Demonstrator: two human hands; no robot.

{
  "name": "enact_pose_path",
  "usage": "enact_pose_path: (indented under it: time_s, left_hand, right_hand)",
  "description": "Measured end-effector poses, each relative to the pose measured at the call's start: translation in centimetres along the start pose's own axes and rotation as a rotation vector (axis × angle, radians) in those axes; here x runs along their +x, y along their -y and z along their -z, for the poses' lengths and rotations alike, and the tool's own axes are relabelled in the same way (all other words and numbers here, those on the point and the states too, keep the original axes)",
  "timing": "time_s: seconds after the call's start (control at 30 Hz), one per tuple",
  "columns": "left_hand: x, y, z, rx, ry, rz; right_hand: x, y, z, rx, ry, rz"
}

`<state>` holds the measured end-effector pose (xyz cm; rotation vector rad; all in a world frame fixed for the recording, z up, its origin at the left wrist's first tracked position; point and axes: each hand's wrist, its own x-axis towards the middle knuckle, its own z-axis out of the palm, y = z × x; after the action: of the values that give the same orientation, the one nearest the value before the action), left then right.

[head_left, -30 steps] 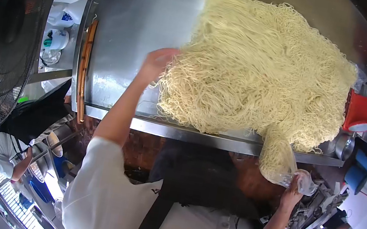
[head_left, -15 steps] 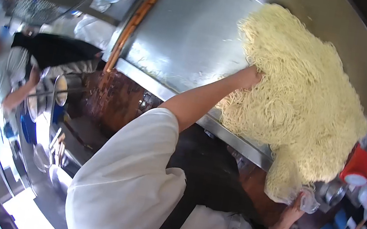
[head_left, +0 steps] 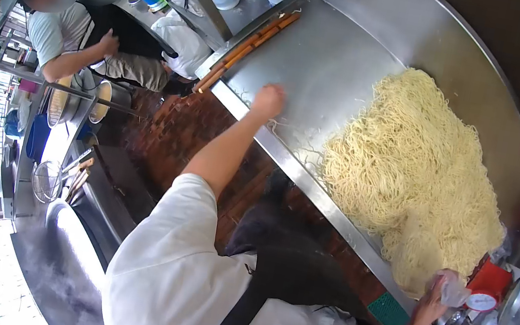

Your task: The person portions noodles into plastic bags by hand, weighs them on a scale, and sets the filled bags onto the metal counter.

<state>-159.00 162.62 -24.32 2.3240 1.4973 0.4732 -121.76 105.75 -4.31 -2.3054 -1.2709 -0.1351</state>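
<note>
The left hand (head_left: 269, 100) has left the noodles (head_left: 409, 147) for the surface's (head_left: 324, 55) other end; how far it is closed cannot be told. The right hand (head_left: 433, 303) is closed on the bunched neck of a bag (head_left: 415, 259). The bag bulges with noodles; beyond, most lie loose on the surface, pale yellow, tangled.

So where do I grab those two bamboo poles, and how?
I'd grab the bamboo poles by their near ends, coming from the front of the steel table. Those ends poke out past its front edge, so you could probably curl your fingers right around them. They're long and thin and lie side by side, so take both together.
</note>
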Motion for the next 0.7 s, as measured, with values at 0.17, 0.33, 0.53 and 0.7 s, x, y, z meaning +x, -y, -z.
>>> enact_pose_path:
  time_s: [0.17,0.33,0.53,0.7]
  left_hand:
    - [-0.2,9.4,3.0,0.353,0.178,0.026]
    - [-1.2,9.8,3.0,0.203,0.142,-0.098]
    - [-1.5,11.6,0.7,0.035,0.092,-0.167]
    - [-1.0,12.1,0.6,-0.026,0.121,-0.158]
  right_hand:
    - [9.2,14.0,-5.3,0.861,-0.160,-0.710]
    - [14.1,20.8,-10.6,1.062,-0.114,-0.594]
    - [15.7,26.0,-13.9,1.206,-0.164,-0.482]
    - [15.7,27.3,-15.2,0.947,0.047,-0.368]
